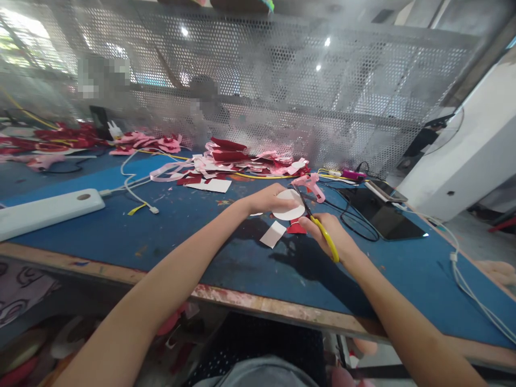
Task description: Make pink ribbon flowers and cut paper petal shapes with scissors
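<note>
My left hand (264, 199) pinches a round white paper piece (288, 206) above the blue table (193, 236). My right hand (328, 236) grips yellow-handled scissors (322, 231), and the blades reach up across the white piece. A small white offcut (273, 234) hangs or lies just below the round piece. A red scrap (296, 227) sits under the hands on the table.
A pink glue gun (309, 185) lies just beyond the hands. Piles of red, pink and white cut scraps (237, 158) lie at the back. A white power strip (44, 210) lies left, a dark tablet (382, 215) and phone (385, 190) right, with cables around. A perforated metal screen (282, 91) backs the table.
</note>
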{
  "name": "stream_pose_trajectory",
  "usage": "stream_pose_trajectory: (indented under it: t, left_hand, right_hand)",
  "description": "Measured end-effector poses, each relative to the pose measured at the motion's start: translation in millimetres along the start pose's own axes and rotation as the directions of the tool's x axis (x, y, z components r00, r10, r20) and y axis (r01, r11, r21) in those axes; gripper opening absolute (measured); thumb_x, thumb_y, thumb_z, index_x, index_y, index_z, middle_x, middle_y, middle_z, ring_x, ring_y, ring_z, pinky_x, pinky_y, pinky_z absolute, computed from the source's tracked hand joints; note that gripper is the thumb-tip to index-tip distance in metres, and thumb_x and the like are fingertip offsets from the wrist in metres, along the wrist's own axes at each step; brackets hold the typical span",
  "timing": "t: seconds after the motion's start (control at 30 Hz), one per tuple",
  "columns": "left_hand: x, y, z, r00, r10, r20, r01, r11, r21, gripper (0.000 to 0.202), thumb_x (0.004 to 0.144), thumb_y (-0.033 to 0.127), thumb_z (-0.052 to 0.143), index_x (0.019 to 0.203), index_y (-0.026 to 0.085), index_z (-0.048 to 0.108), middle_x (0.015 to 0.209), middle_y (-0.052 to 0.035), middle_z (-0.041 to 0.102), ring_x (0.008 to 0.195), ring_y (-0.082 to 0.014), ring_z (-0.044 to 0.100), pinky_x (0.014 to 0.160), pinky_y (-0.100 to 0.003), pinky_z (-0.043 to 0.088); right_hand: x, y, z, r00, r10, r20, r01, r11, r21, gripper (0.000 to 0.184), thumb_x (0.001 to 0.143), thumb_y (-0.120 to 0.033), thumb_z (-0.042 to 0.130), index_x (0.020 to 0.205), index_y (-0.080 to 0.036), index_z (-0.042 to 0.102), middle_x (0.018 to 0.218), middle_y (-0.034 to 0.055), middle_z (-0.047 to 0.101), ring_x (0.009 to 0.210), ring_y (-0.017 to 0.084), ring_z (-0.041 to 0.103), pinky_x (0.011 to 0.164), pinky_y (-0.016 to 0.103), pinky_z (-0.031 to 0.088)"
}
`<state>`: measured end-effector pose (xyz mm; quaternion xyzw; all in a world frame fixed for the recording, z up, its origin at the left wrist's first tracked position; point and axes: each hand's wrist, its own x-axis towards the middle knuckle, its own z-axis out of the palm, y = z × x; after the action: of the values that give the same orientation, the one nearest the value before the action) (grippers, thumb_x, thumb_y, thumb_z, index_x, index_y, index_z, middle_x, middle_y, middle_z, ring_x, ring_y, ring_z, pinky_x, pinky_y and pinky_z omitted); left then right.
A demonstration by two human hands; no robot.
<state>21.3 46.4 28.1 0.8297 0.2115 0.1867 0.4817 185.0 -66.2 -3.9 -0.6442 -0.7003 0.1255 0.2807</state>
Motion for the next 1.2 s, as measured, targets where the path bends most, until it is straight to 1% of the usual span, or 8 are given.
stream_pose_trajectory:
  t: [0.27,0.43,0.7,0.77,0.87,0.93,1.03,1.2]
  left_hand:
    - [0,-6,-4.2,0.995,-0.052,0.082,0.046,0.996,0.071,0.027,0.071,0.037,0.062,0.073,0.011,0.065,0.056,-0.0011,0.055,0.046,-0.0081,0.048,0.039,-0.017,0.034]
    - [0,-10,-5.4,0.943,-0.215,0.254,0.173,0.969,0.178,0.029,0.066,0.041,0.068,0.07,0.012,0.065,0.056,-0.0006,0.055,0.048,-0.01,0.051,0.041,-0.019,0.039]
    - [7,-8,32.4,0.965,-0.183,0.189,0.132,0.959,0.251,0.043,0.065,0.052,0.066,0.085,0.015,0.064,0.064,-0.0014,0.06,0.05,-0.0133,0.056,0.043,-0.023,0.042]
    - [8,-9,44.1,0.973,-0.156,0.168,0.076,0.912,0.402,0.046,0.067,0.057,0.062,0.087,0.015,0.064,0.066,-0.0029,0.062,0.053,-0.0154,0.058,0.047,-0.025,0.043]
    - [6,-8,55.8,0.993,-0.062,0.098,-0.029,0.685,0.728,0.053,0.061,0.064,0.063,0.084,0.016,0.063,0.07,-0.0069,0.064,0.065,-0.0235,0.062,0.058,-0.029,0.043]
    - [5,-7,57.3,0.999,0.002,0.038,-0.032,0.56,0.828,0.062,0.057,0.07,0.062,0.09,0.017,0.06,0.078,-0.0096,0.065,0.073,-0.0279,0.063,0.063,-0.032,0.043]
    - [4,-5,46.9,0.993,0.066,-0.096,0.041,0.569,0.821,0.064,0.063,0.074,0.053,0.096,0.019,0.056,0.089,-0.0092,0.066,0.08,-0.0265,0.062,0.067,-0.03,0.041]
    - [8,-17,2.7,0.927,-0.033,-0.373,0.325,0.566,0.758,0.052,0.086,0.06,0.028,0.087,0.019,0.06,0.103,-0.0099,0.063,0.099,-0.0265,0.057,0.076,-0.032,0.04]
  right_hand:
    - [6,4,3,0.996,0.081,-0.022,-0.083,0.993,-0.08,0.056,0.08,-0.067,0.037,0.045,-0.023,0.038,0.044,0.0006,0.038,0.046,0.013,0.027,0.05,0.027,0.026]
    - [12,17,-1,0.966,0.102,-0.238,-0.117,0.992,-0.05,0.058,0.081,-0.068,0.034,0.046,-0.023,0.037,0.043,0.0015,0.042,0.045,0.013,0.033,0.05,0.027,0.028]
    - [21,33,8,0.96,0.13,-0.25,-0.13,0.991,0.017,0.06,0.083,-0.067,0.032,0.045,-0.021,0.041,0.043,0.0014,0.043,0.047,0.013,0.033,0.051,0.026,0.031]
    - [22,33,13,0.959,0.111,-0.259,-0.1,0.993,0.055,0.061,0.082,-0.068,0.034,0.046,-0.02,0.041,0.044,0.0008,0.043,0.048,0.012,0.032,0.051,0.026,0.031]
    - [21,29,18,0.955,0.192,-0.224,-0.134,0.959,0.252,0.061,0.077,-0.073,0.037,0.046,-0.021,0.037,0.042,-0.0015,0.036,0.045,0.011,0.032,0.048,0.025,0.029]
    - [20,25,16,0.956,0.286,-0.06,-0.217,0.833,0.509,0.062,0.075,-0.077,0.032,0.046,-0.022,0.034,0.04,-0.003,0.032,0.04,0.01,0.031,0.043,0.025,0.028]
    - [19,18,5,0.94,0.223,0.258,-0.335,0.464,0.82,0.065,0.075,-0.079,0.019,0.05,-0.022,0.037,0.043,-0.0023,0.034,0.039,0.012,0.034,0.042,0.026,0.031]
    - [17,16,-16,0.911,0.083,0.404,-0.41,0.075,0.909,0.07,0.071,-0.082,0.017,0.063,-0.02,0.047,0.061,0.0035,0.046,0.058,0.017,0.048,0.056,0.03,0.045]
